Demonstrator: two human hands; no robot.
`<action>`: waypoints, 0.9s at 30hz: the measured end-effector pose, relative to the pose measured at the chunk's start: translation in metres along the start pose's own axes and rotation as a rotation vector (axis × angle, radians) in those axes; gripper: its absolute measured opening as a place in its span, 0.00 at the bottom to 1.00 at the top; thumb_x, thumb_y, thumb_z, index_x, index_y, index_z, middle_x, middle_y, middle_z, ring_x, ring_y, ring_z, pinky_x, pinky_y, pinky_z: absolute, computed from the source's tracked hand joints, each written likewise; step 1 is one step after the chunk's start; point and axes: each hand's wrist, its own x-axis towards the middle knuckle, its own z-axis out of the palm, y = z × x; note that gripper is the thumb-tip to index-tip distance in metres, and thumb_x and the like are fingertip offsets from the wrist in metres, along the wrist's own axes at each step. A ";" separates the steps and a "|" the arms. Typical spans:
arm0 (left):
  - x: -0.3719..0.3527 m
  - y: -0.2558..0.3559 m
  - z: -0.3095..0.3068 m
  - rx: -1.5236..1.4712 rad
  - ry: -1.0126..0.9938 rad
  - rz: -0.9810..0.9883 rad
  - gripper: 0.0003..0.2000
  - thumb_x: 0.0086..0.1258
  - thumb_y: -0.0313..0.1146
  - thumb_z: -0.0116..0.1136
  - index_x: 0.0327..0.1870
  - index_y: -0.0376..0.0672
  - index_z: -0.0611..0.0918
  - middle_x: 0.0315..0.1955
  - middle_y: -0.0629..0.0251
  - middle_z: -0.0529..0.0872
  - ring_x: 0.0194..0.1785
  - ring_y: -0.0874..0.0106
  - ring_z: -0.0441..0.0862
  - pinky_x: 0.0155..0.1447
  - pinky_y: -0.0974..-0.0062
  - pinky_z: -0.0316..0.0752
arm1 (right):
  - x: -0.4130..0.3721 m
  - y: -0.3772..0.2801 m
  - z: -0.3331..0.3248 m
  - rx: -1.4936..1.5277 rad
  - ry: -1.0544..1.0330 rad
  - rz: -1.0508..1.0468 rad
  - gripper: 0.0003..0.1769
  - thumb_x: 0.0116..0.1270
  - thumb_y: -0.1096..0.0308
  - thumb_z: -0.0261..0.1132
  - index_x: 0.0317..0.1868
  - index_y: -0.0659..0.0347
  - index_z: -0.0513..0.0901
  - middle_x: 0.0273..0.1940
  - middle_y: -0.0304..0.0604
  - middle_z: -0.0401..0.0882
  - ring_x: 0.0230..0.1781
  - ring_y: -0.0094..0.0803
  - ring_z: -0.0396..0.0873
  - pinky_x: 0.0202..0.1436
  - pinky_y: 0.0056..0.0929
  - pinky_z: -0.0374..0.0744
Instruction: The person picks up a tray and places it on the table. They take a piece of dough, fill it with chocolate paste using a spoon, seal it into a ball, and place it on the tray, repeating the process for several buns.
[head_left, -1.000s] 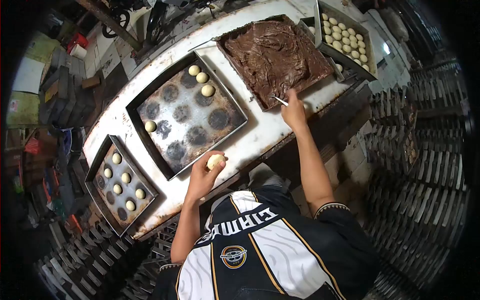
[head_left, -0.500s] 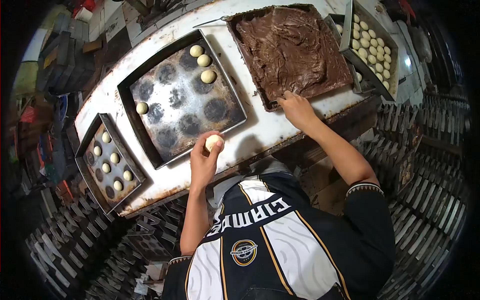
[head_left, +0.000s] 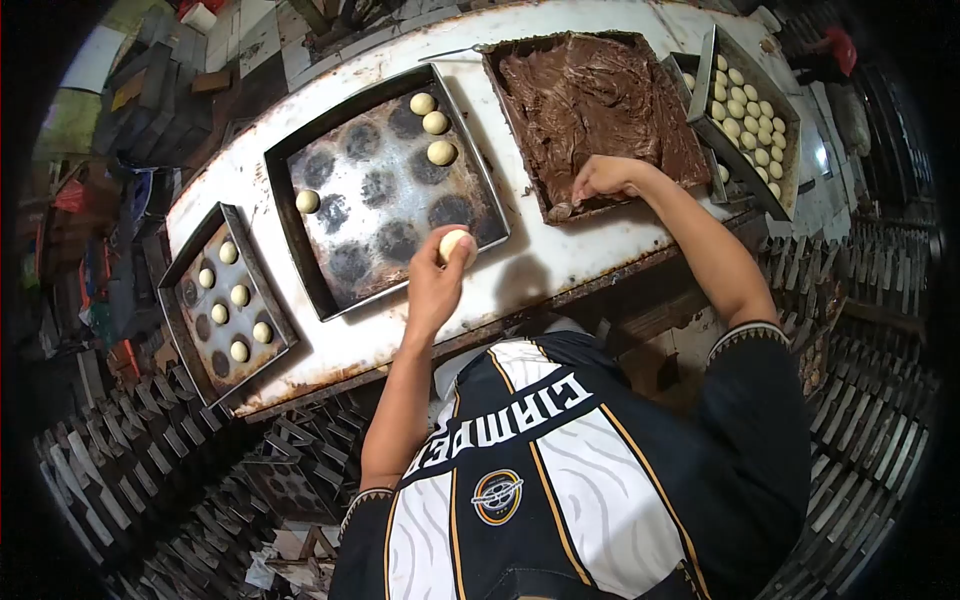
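My left hand (head_left: 436,287) is closed round a pale dough ball (head_left: 453,246), just off the near right corner of a large baking tray (head_left: 296,245). In that tray lie a few more balls (head_left: 440,152), three at the far right and one at the left. Over the near left corner of a square pan (head_left: 520,140) of thick brown filling (head_left: 610,105), my right hand (head_left: 606,179) is closed on a small tool with a greyish tip (head_left: 561,211). The tip is down at the filling's edge; the handle is hidden in the fingers.
A smaller tray (head_left: 182,330) with several dough balls stands at the left end of the white table (head_left: 370,345). To the right, a tilted tray (head_left: 788,180) full of balls rests on another tray. Stacks of dark trays (head_left: 840,440) flank the table's near side.
My right hand has turned and shifted farther over the brown filling, bringing the greyish tip into view. My left hand has risen slightly with the dough ball. The whole view has shifted somewhat.
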 end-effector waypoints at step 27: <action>0.018 0.020 -0.023 -1.193 -0.074 -0.299 0.36 0.83 0.58 0.50 0.66 0.24 0.77 0.58 0.45 0.86 0.60 0.58 0.89 0.68 0.72 0.85 | -0.092 -0.111 0.140 -0.546 1.200 -0.783 0.20 0.69 0.78 0.63 0.55 0.47 0.92 0.27 0.38 0.69 0.24 0.31 0.74 0.25 0.36 0.75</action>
